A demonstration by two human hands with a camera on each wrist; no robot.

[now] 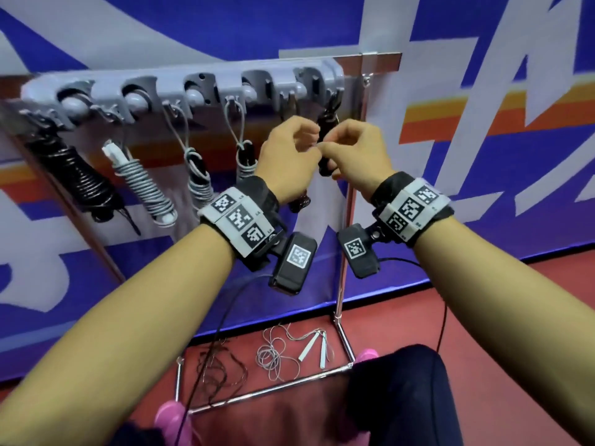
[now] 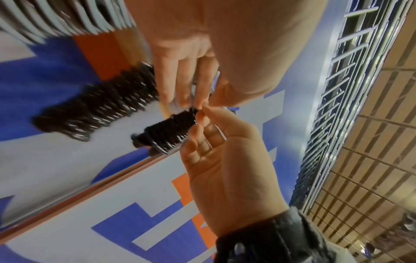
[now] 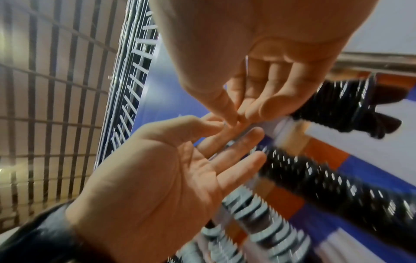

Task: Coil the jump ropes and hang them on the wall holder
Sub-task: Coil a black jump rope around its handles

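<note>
Left hand (image 1: 286,159), right hand (image 1: 357,156) pinch black coil (image 1: 324,165) below holder (image 1: 170,91); grey coils (image 1: 145,188) hang left; loose ropes (image 1: 273,352) on floor (image 1: 515,317).

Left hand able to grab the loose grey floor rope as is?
Probably not: the left hand is up at the wall holder, pinching the black coil with the right hand; the grey rope lies unobstructed far below.

Grey wall holder (image 1: 225,67); black coiled ropes (image 1: 77,181); grey-and-white striped coils (image 1: 145,191); blue, white, orange banner (image 1: 467,27); red floor (image 1: 515,317).

Even bright light — blurred, warped edges
</note>
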